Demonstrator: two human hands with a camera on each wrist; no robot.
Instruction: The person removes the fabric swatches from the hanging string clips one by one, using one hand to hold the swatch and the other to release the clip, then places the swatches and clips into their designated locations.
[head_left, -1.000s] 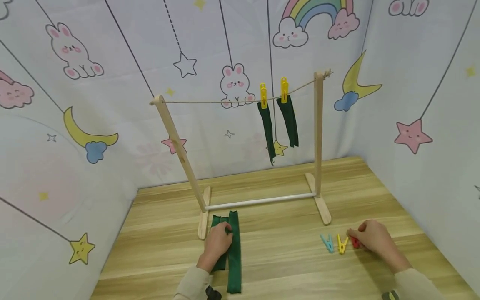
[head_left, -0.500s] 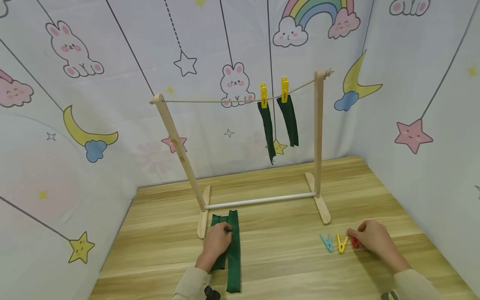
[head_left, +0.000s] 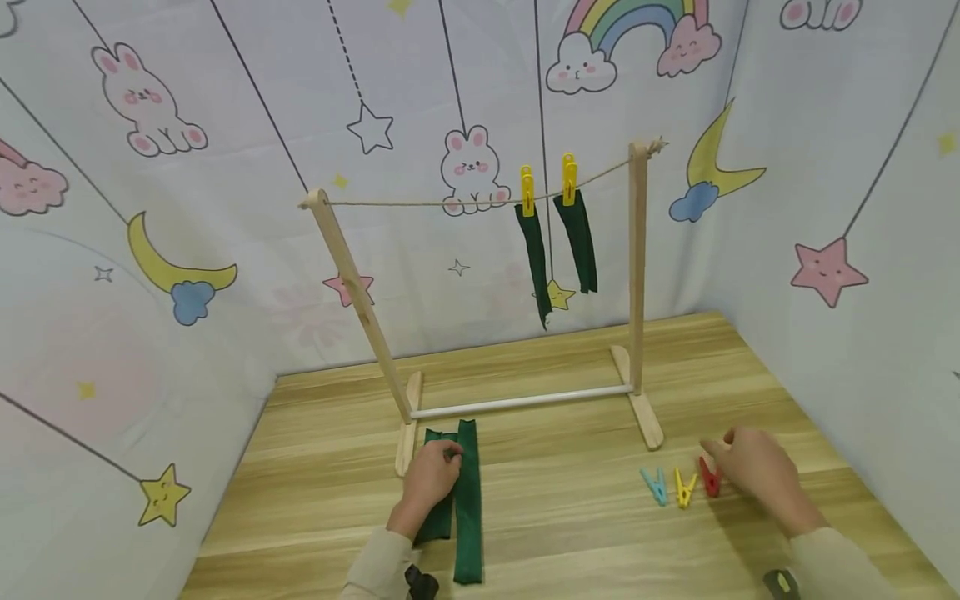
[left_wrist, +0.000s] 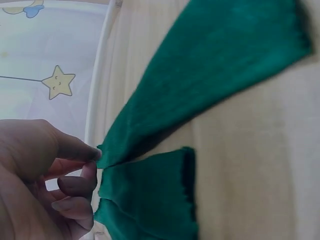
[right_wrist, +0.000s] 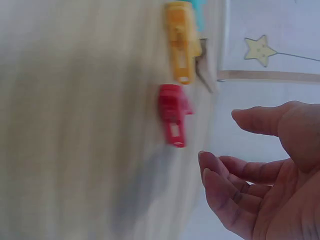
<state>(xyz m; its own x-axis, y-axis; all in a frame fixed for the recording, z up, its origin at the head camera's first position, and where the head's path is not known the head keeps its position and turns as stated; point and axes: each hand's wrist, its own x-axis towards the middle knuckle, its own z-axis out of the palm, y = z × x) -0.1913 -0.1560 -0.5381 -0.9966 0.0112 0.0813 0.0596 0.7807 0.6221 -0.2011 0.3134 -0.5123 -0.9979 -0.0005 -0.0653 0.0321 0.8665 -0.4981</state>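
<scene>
Two dark green cloth strips [head_left: 468, 517] lie side by side on the table at the left. My left hand [head_left: 431, 479] is over the left strip, and its loosely bent thumb and fingertips overlap the strips' far ends in the left wrist view. A red clothespin [head_left: 709, 477] lies at the right end of a row, beside a yellow clothespin [head_left: 684, 488] and a light blue clothespin [head_left: 656, 486]. Just right of the red one is my right hand [head_left: 753, 475]. The right wrist view shows its thumb and fingers apart, with nothing between them.
Behind the hands stands a wooden rack [head_left: 637, 275] with a string line [head_left: 420, 204]. Two green strips [head_left: 576, 242] hang from it in yellow clothespins [head_left: 527, 192]. A white bar [head_left: 525, 402] joins the rack's feet. Printed fabric walls [head_left: 285, 100] enclose the table.
My right hand has let go of the red clothespin and risen slightly away to the right; the clothespin stays on the table. My left hand has shifted a little left over the strips.
</scene>
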